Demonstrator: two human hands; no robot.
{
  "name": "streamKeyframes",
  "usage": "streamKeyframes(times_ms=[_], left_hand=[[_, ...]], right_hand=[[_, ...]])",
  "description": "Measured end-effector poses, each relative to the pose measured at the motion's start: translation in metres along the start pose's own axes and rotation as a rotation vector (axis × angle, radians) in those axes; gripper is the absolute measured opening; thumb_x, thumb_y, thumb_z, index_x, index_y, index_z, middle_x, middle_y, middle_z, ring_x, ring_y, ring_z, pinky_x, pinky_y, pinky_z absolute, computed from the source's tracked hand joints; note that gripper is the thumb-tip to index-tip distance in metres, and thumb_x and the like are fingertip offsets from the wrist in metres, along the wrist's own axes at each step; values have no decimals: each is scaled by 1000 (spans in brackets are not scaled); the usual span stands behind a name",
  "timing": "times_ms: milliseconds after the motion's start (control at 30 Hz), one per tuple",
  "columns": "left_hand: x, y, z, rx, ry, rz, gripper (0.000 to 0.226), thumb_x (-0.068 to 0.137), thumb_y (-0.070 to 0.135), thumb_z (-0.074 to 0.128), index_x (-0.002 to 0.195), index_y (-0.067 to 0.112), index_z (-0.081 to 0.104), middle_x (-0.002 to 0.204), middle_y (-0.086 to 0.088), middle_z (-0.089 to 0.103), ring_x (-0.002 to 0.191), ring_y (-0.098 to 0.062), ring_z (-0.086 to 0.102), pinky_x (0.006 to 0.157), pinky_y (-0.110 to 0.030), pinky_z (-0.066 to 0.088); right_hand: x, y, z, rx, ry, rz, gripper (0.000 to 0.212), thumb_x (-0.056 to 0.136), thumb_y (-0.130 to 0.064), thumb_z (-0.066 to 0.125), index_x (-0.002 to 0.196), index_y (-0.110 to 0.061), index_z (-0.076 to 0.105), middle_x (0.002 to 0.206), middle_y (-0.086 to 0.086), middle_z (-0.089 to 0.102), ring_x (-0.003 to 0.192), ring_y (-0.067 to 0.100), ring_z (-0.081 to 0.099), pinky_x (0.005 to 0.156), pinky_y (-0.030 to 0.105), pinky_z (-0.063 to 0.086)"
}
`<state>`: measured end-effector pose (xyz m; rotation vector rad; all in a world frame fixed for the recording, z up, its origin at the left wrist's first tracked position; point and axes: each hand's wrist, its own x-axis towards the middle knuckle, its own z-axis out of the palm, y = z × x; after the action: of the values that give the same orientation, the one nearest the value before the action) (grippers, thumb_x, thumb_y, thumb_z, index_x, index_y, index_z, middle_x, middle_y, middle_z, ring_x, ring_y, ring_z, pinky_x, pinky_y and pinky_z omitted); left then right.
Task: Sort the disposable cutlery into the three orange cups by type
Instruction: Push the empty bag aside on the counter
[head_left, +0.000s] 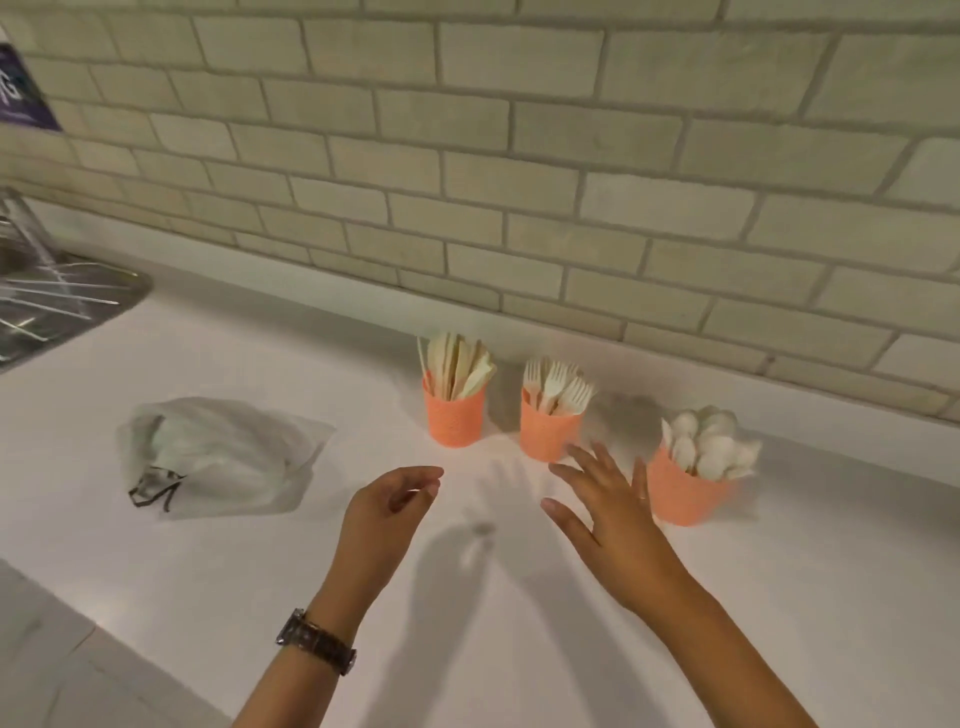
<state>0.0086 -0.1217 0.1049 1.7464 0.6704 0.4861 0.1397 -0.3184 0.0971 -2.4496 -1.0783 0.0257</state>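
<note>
Head view shows your two bare hands held above a white counter (727, 597) that runs along a pale brick wall (519, 156). Your left hand (387, 512) is loosely curled, thumb and fingers (428, 475) bent toward each other with nothing between them. A dark-banded watch (317, 642) sits on that wrist. Your right hand (605, 512) is spread flat, fingers (592, 457) splayed wide and empty, their tips reaching just in front of the middle cup and the little finger side close beside the right cup. A ring shows faintly on one finger.

Three orange cups stand upright in a row near the wall. The left cup (454, 415) holds the knives (460, 364), standing blade up. The middle cup (548, 431) holds the forks (558, 387), tines up. The right cup (685, 493) sits nearer to you than the other two and is packed with spoons (714, 441), bowls up.

Well to the left of the cups, a crumpled translucent plastic bag (218, 457) lies flat on the counter with a dark printed mark near its front edge. At the far left edge, a steel sink (62, 301) is set into the counter. A purple-and-white sign (21, 93) hangs on the wall above it.
</note>
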Motion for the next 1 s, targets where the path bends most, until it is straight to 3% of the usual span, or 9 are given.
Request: streamKeyframes(times_ms=[200,300,400,533,667,833,900,1000], left_hand=[[31,-38,-87,20,19,-73,23,86,13,64,82,36,67,92,13,71,86,-4,65,71,-5,46],[49,-55,-134,48,13,-93,21,85,17,64,83,37,68,86,11,71,80,-15,65,71,-14,47],[64,-69,-185,66,46,-78,21,85,16,64,84,36,69,82,13,72,72,-18,63,66,-12,47],[71,-82,-257,46,173,-92,22,85,13,62,83,34,71,82,19,71,66,-3,60,63,-7,45],[68,-95,-319,25,338,-144,21,87,13,59,87,31,70,80,12,73,71,-8,62,63,-10,46],[61,-118,-367,-8,501,-230,17,88,16,58,93,28,69,92,10,69,82,-13,63,67,-21,45],[57,-127,-377,-26,512,-246,18,88,15,58,90,31,68,91,9,70,84,-14,63,71,-26,45],[53,-141,-379,-16,478,-276,22,88,14,58,86,33,68,90,9,71,84,-19,62,71,-21,45]], right_hand=[[22,-71,83,172,-39,120,100,63,-89,-1,128,-34,51,143,-15,42,141,6,27,119,42,-6],[40,-121,123,253,-78,162,102,57,-95,8,127,-34,51,138,-24,33,137,7,34,119,42,-3],[69,-179,150,306,-148,110,100,57,-95,18,135,-37,40,147,-25,13,141,9,27,119,39,-5],[133,-258,161,278,-121,33,108,55,-95,14,144,-35,25,156,-17,-6,147,15,-7,117,43,-11],[214,-326,182,163,-227,-41,121,49,-93,42,148,-39,-1,156,-10,-24,143,21,-28,110,60,-17],[256,-350,263,-219,-620,-160,133,44,-90,56,146,-39,-13,157,-2,-24,142,34,-26,99,74,-18],[251,-337,290,-344,-662,-194,131,45,-89,56,146,-39,-12,157,-1,-24,140,37,-29,95,75,-21],[241,-313,302,-229,-648,-37,126,48,-84,60,144,-47,-10,154,-3,-32,138,39,-31,96,75,-18]])
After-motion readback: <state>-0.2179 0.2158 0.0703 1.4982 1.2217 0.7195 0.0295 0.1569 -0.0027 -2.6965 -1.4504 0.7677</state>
